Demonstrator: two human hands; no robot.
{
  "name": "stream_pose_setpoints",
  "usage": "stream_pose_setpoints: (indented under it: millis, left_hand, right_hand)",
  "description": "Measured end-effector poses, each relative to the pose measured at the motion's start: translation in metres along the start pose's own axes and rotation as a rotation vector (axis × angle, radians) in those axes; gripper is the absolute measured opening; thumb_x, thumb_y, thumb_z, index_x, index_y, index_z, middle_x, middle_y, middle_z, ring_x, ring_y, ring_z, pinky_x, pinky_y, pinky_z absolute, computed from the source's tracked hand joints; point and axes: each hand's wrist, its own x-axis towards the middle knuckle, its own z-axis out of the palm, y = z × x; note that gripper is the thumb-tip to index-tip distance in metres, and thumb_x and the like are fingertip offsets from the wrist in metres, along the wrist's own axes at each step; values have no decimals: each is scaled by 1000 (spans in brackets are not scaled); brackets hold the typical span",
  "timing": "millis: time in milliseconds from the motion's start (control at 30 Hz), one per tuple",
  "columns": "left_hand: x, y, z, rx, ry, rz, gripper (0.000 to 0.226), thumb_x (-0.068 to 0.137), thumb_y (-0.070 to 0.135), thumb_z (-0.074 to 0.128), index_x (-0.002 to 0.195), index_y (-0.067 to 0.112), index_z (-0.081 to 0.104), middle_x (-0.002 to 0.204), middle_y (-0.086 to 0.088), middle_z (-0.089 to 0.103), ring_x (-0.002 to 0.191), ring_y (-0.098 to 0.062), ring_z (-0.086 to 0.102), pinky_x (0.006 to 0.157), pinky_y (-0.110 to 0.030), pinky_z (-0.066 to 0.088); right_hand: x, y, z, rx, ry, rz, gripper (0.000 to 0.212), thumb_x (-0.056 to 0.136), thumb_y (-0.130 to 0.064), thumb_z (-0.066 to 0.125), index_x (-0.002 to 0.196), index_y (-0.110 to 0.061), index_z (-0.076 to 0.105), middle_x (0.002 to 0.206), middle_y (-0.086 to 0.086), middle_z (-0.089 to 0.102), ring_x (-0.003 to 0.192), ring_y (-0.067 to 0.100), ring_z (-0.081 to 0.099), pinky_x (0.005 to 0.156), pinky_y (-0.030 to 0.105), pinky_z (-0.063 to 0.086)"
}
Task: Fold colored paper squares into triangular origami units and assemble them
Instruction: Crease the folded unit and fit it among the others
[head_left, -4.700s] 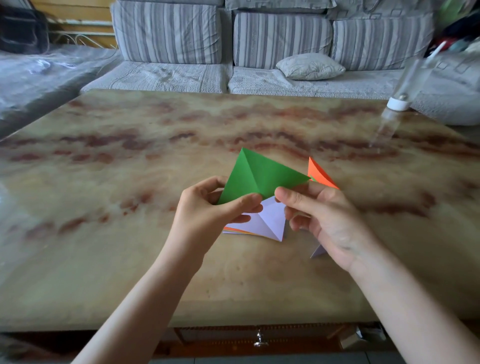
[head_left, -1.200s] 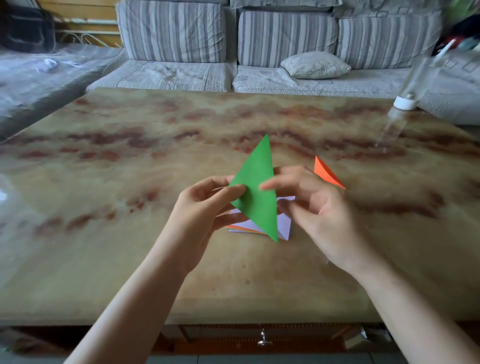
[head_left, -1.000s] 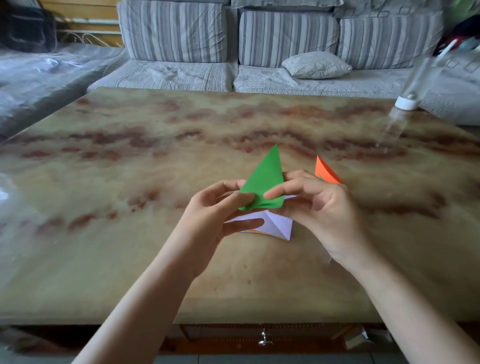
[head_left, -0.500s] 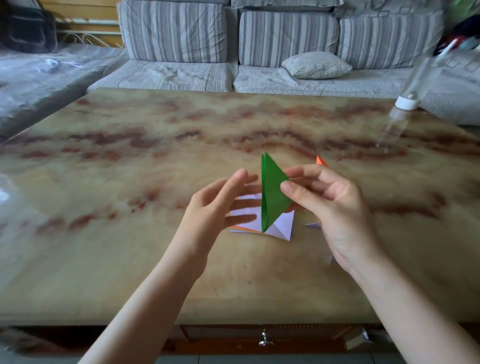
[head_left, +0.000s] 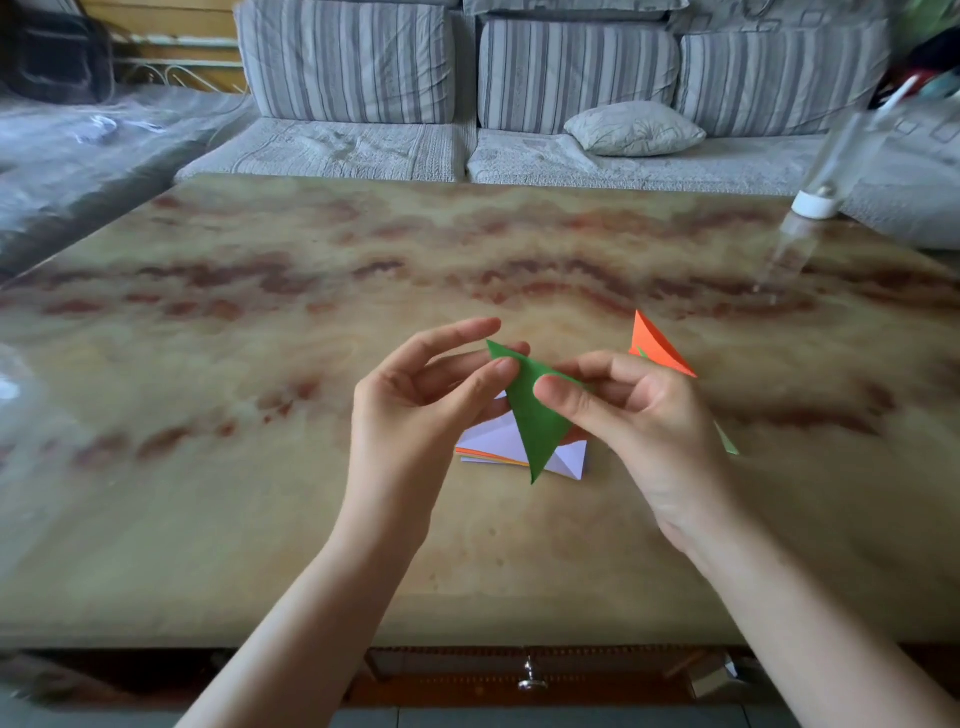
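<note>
Over the marbled surface (head_left: 249, 499), the green triangle (head_left: 537, 428), now turned point-down, is pinched by left grip (head_left: 415, 410) and right grip (head_left: 641, 415) for creasing.

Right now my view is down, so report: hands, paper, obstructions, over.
Left hand, right hand both pinch green triangle above table. Paper stack beneath; orange unit beyond right hand. Nothing obstructing.

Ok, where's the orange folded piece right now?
In the head view, the orange folded piece sits right of centre on the table, just behind the right hand.
</note>
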Motion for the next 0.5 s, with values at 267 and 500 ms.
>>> stream_pose_setpoints:
  millis: [267,500]
  left_hand:
    - [-1,0,1,-20,-15,-50,23,70,9,70,93,10,69,86,-7,76,81,-16,73,67,-21,55]
    - [-2,0,3,-49,-5,-77,14,77,2,66,90,7,69,85,-8,76,77,-15,72,65,-20,55]
  right_hand:
    - [-2,-3,1,10,33,-27,8,75,-5,71,72,-12,67,62,-5,69,56,4,62,53,10,44]
    - [-3,-8,3,-28,60,-33,12,77,-5,70,70,-13,64,54,-12,64,50,-4,57,47,5,37]
